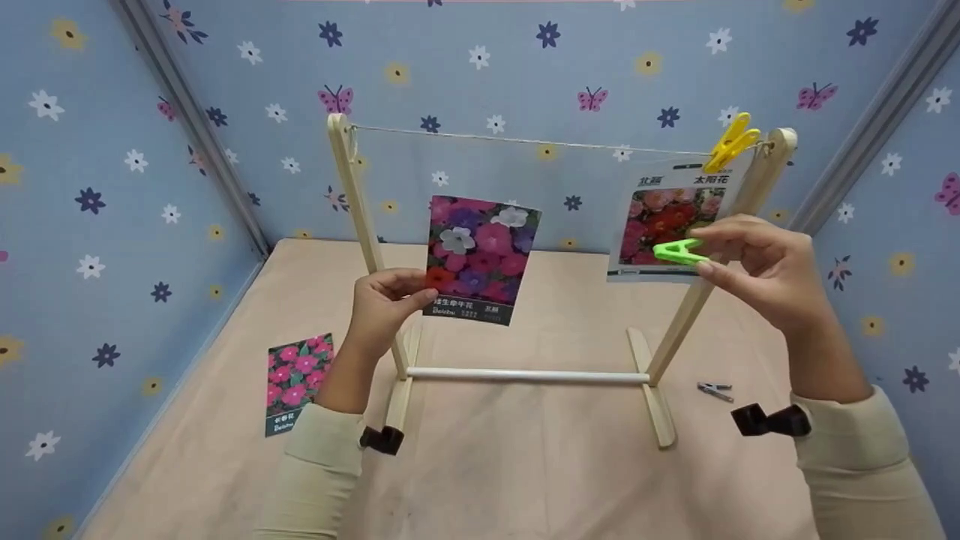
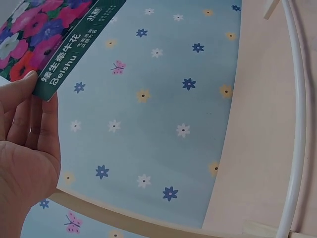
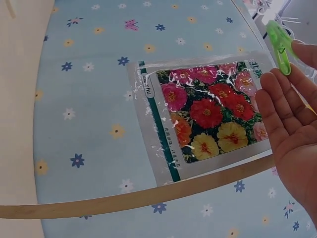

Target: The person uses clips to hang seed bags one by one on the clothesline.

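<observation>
My left hand (image 1: 382,311) pinches a seed packet (image 1: 484,255) with pink, purple and white flowers by its lower left corner. This packet is below the string (image 1: 525,140) and apart from it. In my right hand (image 1: 776,270), thumb and fingers pinch a green clothespin (image 1: 666,252) by its handle end. Behind the clothespin hangs a clear-edged seed packet (image 3: 208,116) with red, pink and yellow flowers. A yellow clothespin (image 1: 731,144) clips that packet to the string near the right post. The left wrist view shows my thumb over the dark label strip of the held packet.
A wooden stand with a left post (image 1: 352,195), a right post (image 1: 682,330) and a white crossbar (image 1: 525,374) carries the string. Another pink-flowered packet (image 1: 296,371) lies on the table (image 1: 510,465), partly behind my left forearm. A small grey clip-like object (image 1: 716,391) lies at right.
</observation>
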Motion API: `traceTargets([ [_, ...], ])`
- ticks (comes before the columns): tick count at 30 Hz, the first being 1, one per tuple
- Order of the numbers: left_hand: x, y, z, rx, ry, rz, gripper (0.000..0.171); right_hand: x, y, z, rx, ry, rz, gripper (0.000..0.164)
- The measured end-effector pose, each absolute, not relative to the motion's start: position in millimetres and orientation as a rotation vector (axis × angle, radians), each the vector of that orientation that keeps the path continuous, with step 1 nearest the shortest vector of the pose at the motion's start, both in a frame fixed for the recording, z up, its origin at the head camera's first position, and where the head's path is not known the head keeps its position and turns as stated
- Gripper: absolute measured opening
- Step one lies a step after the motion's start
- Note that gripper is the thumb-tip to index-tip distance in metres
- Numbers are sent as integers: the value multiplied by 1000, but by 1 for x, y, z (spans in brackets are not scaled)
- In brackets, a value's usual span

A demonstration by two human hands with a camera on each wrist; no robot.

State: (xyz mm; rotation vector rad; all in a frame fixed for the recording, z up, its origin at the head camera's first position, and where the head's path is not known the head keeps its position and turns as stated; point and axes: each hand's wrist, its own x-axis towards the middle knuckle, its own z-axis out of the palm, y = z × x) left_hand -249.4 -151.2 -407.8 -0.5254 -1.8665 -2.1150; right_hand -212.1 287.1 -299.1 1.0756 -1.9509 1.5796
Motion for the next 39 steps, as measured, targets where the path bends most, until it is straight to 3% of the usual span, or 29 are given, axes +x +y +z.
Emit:
traceTargets([
  [15,-249,-138,-397,-538,-1871,-2092,16,-215,283,-272,1055,-1962,1486,30],
  [39,-258,-121,-389,-567,-1836,-2150,16,-222,260,-226,1249,-1847,1462,27],
])
